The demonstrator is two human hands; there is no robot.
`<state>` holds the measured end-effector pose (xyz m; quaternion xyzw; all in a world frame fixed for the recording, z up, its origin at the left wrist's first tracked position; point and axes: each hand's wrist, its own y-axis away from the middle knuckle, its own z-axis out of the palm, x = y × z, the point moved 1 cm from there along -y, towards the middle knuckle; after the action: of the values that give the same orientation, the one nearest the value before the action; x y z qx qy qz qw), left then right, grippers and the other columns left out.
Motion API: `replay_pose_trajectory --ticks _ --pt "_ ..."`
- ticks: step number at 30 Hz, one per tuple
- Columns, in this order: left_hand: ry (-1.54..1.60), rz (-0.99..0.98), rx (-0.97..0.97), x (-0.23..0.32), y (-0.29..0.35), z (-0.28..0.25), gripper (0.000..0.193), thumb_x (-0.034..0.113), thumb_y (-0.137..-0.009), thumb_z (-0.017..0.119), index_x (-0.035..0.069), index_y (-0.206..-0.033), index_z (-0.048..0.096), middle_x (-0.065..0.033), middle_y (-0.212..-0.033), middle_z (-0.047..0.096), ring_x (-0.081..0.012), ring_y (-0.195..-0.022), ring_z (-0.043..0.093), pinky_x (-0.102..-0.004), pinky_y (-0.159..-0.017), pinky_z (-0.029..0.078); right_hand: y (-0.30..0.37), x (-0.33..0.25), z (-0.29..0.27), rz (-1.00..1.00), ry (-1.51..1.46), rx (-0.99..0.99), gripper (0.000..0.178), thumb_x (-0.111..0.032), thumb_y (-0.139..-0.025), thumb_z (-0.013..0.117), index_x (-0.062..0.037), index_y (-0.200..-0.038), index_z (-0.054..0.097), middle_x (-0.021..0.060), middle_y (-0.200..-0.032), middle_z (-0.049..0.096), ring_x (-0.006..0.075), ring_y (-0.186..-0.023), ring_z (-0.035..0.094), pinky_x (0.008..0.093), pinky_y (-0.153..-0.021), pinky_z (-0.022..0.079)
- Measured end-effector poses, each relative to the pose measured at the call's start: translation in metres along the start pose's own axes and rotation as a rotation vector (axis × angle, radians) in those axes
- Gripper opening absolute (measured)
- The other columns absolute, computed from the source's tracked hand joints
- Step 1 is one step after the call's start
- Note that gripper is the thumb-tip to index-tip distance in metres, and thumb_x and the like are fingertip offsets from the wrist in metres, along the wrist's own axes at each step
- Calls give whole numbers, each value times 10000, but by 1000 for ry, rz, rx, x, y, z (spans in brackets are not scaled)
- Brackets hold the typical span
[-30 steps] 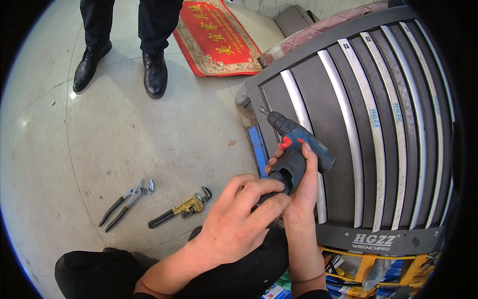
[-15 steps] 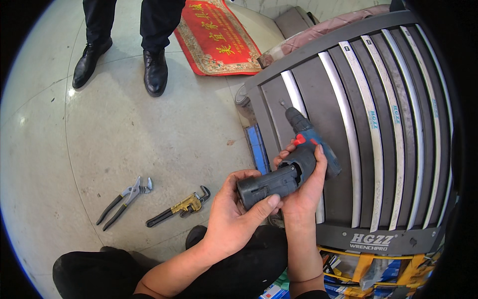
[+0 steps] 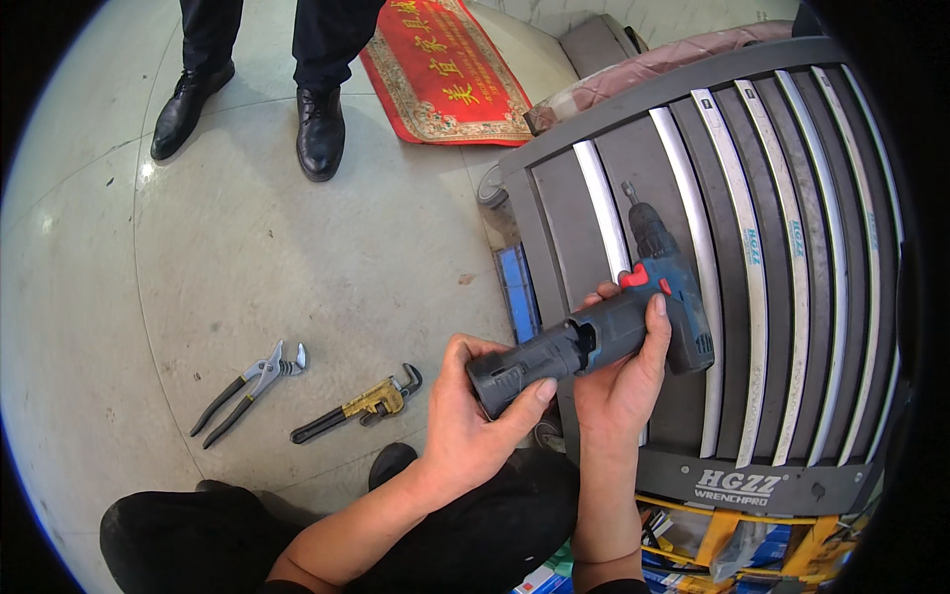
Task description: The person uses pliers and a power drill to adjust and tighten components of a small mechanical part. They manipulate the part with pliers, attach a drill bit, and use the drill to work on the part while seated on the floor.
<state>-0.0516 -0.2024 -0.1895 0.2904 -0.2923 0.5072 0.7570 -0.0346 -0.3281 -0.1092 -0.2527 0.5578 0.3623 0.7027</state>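
Observation:
My right hand (image 3: 623,391) is closed round the handle of a blue and black cordless drill (image 3: 678,282) with red switches. The drill's chuck, with a short bit in it, points up and away from me. At the lower end of the handle, my left hand (image 3: 470,411) grips a dark grey battery pack (image 3: 520,371), thumb along its near side. The pack's narrower end meets the handle opening, where a dark gap shows; how deep it sits inside is hidden.
Pliers (image 3: 252,391) with dark handles and a yellow pipe wrench (image 3: 371,404) lie on the tiled floor at left. To the right stands a grey tool cabinet (image 3: 594,228) with silver drawer strips. Another person's black shoes (image 3: 320,139) and a red mat (image 3: 445,74) are at the far side.
The drill has moved right and turned slightly, its chuck now more upright. More of the handle shows between my hands, which are a little farther apart. The view has shifted slightly.

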Motion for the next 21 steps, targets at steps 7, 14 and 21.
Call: replay_pose_trajectory --ticks 7,14,21 --pt "73 -83 -83 -2 -3 4 343 26 -906 662 2 -1073 363 -167 -943 643 -173 -780 683 -311 -693 587 -7 4 -4 103 -11 -63 421 -400 -963 568 -32 -1166 554 85 -947 603 199 -873 593 348 -806 510" --pt "-37 -23 57 -17 -1 9 344 77 -925 655 -2 -1069 352 -179 -920 650 -193 -758 686 -328 -679 596 -8 15 -2 114 33 53 363 -359 -964 587 -46 -1142 543 92 -942 617 204 -869 600 352 -780 513" --pt "327 -218 55 -13 -6 12 341 155 -959 629 6 -1057 339 -192 -889 651 -220 -709 687 -346 -620 599 -5 16 4 -5 114 84 347 -324 -955 627 -43 -1135 532 93 -938 608 203 -865 592 354 -774 508"
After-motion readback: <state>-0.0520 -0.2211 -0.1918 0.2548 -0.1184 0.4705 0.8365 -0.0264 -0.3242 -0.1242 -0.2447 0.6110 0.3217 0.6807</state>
